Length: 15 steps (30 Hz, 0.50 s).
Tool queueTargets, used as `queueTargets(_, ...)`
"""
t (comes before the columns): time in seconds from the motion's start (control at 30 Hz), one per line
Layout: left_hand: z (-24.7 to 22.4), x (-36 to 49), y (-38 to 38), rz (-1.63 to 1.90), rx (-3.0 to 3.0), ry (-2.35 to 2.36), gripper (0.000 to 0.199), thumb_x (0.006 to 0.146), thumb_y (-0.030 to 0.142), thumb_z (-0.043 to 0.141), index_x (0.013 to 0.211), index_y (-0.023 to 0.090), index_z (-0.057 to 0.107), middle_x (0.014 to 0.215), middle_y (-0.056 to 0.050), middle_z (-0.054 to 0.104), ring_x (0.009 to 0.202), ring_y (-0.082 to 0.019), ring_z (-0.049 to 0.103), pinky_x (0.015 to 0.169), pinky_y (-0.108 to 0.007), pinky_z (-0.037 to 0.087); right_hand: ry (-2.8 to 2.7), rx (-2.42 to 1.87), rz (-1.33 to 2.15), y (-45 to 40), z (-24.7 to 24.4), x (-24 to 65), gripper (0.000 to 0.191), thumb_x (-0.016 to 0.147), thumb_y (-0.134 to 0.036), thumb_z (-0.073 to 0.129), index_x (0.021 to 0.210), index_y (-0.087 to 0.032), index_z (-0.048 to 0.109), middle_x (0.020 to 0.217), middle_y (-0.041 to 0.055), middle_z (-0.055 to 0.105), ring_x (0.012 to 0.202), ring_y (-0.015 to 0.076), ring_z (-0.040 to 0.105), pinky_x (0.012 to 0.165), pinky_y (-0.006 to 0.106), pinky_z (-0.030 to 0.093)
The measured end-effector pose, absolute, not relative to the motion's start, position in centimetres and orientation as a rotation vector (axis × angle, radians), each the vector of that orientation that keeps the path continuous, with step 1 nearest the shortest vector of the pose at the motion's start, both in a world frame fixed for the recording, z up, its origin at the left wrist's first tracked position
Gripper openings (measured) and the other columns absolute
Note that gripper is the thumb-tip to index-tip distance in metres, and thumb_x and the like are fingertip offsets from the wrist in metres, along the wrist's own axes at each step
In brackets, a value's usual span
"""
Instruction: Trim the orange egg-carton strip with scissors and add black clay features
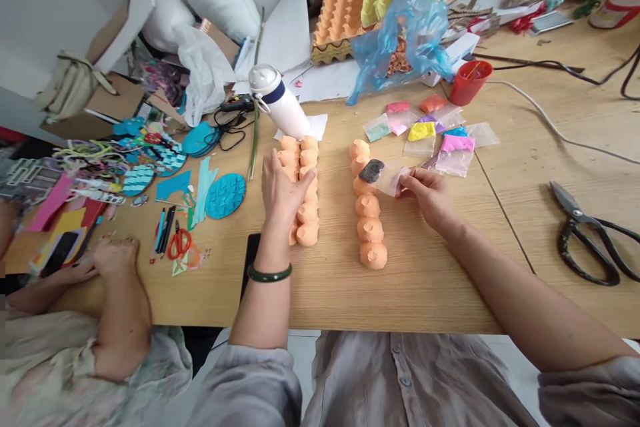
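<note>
My left hand (284, 190), fingers spread, rests on two orange egg-carton strips (309, 213) lying side by side. A third orange strip (371, 230) of bumpy cups lies to their right. My right hand (427, 193) pinches the clear end of a small bag of black material (373, 171), which hangs over the upper part of the third strip. Beyond my right hand lie small bags, one with pink material (457, 144) and one with yellow material (423, 131).
A white bottle (287, 107) stands behind the strips. Large black scissors (577, 227) lie right, with a red cup (470, 83) and blue plastic bag (405, 40) behind. At left are red-handled scissors (179, 243), a woven blue disc (225, 196) and another person's arms (120, 307).
</note>
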<state>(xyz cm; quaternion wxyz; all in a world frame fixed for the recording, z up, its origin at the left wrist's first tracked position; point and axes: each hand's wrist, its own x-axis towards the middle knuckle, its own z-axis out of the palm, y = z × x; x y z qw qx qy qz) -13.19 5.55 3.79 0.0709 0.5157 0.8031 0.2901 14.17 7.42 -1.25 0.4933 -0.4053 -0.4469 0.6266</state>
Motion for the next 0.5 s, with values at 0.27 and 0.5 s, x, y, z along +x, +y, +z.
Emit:
queueTargets(0.27,1.2,-17.4,6.9,0.845,1.379,2.251,0.118,0.057,0.045,0.095,0.151,0.008,0.035,0.156,-0.034,0.045,0.149,-0.044,0.043,0.113,-0.05,0.041,-1.117,-0.989,1.521,7.5,-1.3,14.1,0.041,0.07,-0.055,0.085,0.064,-0.02,0.065,0.06,0.0002,0.065,0.055,0.0118,0.058,0.058,0.028,0.054)
queueTargets(0.5,2.2,-14.3,6.8,0.435,1.31,2.456,0.134,0.055,0.039,0.095,0.163,0.013,0.021,0.156,-0.035,0.041,0.138,-0.054,0.051,0.108,-0.063,0.044,-1.154,-1.028,1.481,7.9,-1.7,14.3,0.045,0.069,-0.059,0.082,0.062,-0.02,0.062,0.056,-0.0005,0.064,0.052,0.0114,0.059,0.056,0.026,0.052)
